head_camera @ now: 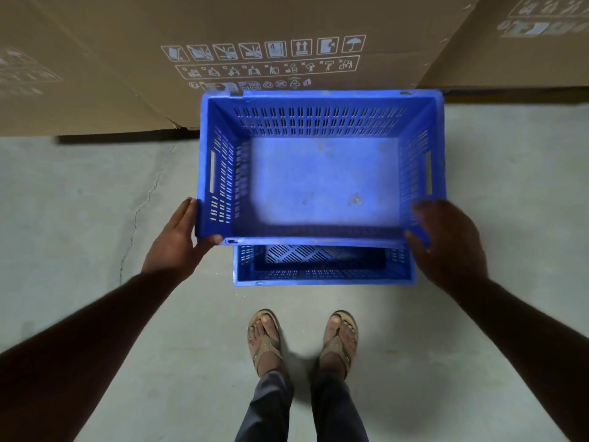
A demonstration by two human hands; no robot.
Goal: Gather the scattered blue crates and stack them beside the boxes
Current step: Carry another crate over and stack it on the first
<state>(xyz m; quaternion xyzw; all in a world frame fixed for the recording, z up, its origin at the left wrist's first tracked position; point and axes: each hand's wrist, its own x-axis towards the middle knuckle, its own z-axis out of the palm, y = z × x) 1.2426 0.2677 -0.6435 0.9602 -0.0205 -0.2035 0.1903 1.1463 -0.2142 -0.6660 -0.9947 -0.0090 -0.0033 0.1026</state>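
Against the cardboard boxes (223, 33), upper blue crate (322, 173) sat held over lower crate (323, 269); left hand (178, 240) and right hand (446, 240) clasped its near corners. Looked rigid, light; side handle slots better.

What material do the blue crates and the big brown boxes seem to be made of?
Upper crate and lower crate: apparently moulded plastic, matte and scuffed, with slotted vent walls. Boxes: likely corrugated cardboard, plain brown with printed white handling symbols.

A warehouse or storeroom: large shipping cartons (255, 33) on bare concrete floor (79, 234).
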